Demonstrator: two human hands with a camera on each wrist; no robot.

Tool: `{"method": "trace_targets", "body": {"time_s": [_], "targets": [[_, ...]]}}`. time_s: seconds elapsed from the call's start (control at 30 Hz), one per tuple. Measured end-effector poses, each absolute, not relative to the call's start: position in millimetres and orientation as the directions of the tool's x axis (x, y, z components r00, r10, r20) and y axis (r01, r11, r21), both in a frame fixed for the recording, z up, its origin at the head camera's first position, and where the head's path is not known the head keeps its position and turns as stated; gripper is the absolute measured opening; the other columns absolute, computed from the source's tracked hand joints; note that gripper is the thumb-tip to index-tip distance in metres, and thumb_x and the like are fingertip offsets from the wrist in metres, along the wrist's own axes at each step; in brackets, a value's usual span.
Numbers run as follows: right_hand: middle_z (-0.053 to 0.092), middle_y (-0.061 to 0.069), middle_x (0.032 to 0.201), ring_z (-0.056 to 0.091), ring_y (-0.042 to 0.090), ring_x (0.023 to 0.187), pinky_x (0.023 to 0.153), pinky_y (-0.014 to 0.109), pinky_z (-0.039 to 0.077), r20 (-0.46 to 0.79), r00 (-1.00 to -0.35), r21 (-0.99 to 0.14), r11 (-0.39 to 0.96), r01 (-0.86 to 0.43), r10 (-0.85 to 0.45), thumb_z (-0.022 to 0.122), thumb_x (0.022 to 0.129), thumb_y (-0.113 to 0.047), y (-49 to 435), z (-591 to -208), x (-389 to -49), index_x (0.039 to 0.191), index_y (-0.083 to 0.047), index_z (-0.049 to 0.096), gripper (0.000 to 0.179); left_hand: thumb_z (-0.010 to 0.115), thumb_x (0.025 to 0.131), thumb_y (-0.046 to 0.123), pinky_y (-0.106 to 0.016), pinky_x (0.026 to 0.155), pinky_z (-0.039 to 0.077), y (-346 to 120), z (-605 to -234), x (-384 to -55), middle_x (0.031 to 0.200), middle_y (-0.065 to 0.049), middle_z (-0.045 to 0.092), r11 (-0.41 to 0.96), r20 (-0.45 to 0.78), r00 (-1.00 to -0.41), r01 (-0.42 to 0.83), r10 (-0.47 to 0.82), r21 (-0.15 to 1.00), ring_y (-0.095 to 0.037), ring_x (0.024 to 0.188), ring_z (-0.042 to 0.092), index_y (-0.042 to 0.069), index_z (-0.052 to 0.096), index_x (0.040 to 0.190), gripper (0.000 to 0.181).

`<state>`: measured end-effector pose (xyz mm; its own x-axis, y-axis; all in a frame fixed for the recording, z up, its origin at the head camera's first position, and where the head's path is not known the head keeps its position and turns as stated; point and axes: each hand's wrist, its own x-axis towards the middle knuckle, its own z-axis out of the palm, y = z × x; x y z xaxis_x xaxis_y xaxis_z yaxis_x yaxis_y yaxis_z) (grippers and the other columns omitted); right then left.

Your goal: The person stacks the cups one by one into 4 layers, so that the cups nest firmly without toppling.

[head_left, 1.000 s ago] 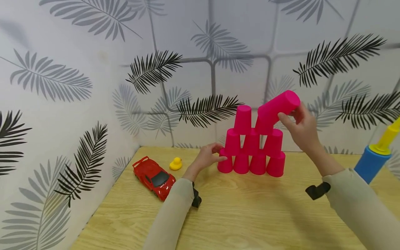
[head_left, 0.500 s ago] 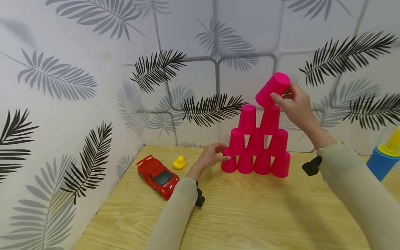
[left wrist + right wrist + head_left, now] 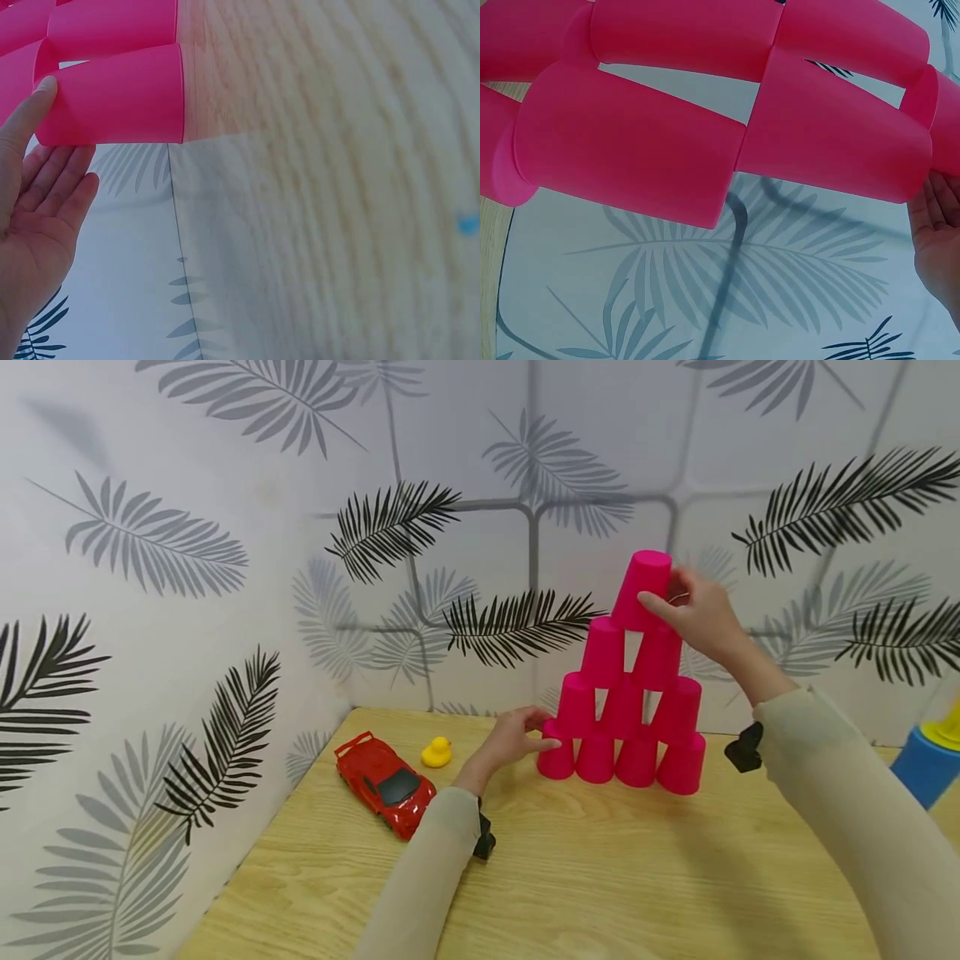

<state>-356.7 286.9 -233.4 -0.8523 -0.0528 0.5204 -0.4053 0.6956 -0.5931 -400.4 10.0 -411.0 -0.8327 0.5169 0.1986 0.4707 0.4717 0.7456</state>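
Note:
Pink cups stand upside down in a stepped pyramid. My right hand holds the top cup by its right side, thumb in front and fingers behind. That cup leans slightly, its rim right at the two cups beneath it, such as the left one. At the base, my left hand grips the leftmost bottom cup, with the thumb on its near side and the fingers behind it. In the right wrist view the right hand shows at the edge beside a cup.
Left of the pyramid, a yellow rubber duck and a red toy car sit on the wooden table. A blue cylinder with a yellow top stands at the far right. Leaf-patterned wall rises close behind.
My right hand has lifted the cup off the third-row right cup, then tipped it more upright and lowered it onto the top. The left hand stays at the bottom-left cup.

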Motion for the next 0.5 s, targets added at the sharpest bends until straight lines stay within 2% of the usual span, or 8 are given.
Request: {"method": "trace_targets", "body": {"time_s": [0.13, 0.3, 0.5], "targets": [[0.058, 0.022, 0.117, 0.057, 0.034, 0.103, 0.068, 0.008, 0.041, 0.489, -0.869, -0.590, 0.706, -0.391, -0.073, 0.058, 0.095, -0.040, 287.7, -233.1, -359.7, 0.126, 0.002, 0.049, 0.053, 0.076, 0.085, 0.027, -0.038, 0.107, 0.050, 11.3, -411.8, -400.2, 0.118, -0.012, 0.068, 0.473, 0.191, -0.834, 0.464, 0.517, 0.749, -0.026, 0.116, 0.064, 0.005, 0.061, 0.123, 0.046], [0.057, 0.021, 0.122, 0.055, 0.034, 0.107, 0.071, 0.013, 0.043, 0.448, -0.890, -0.599, 0.709, -0.371, -0.087, 0.056, 0.096, -0.043, 287.8, -231.8, -360.9, 0.129, 0.001, 0.048, 0.056, 0.076, 0.085, 0.028, -0.036, 0.106, 0.050, 11.4, -411.6, -401.0, 0.117, -0.010, 0.069, 0.490, 0.190, -0.835, 0.470, 0.516, 0.734, -0.025, 0.114, 0.064, 0.006, 0.061, 0.123, 0.046], [0.054, 0.021, 0.130, 0.053, 0.034, 0.113, 0.081, 0.020, 0.044, 0.433, -0.896, -0.613, 0.698, -0.371, -0.096, 0.055, 0.096, -0.044, 290.8, -233.2, -358.1, 0.137, -0.001, 0.044, 0.061, 0.076, 0.086, 0.026, -0.041, 0.103, 0.052, 12.8, -409.0, -401.6, 0.118, -0.014, 0.067, 0.495, 0.170, -0.835, 0.461, 0.524, 0.737, -0.031, 0.114, 0.062, 0.002, 0.058, 0.124, 0.049]]}}
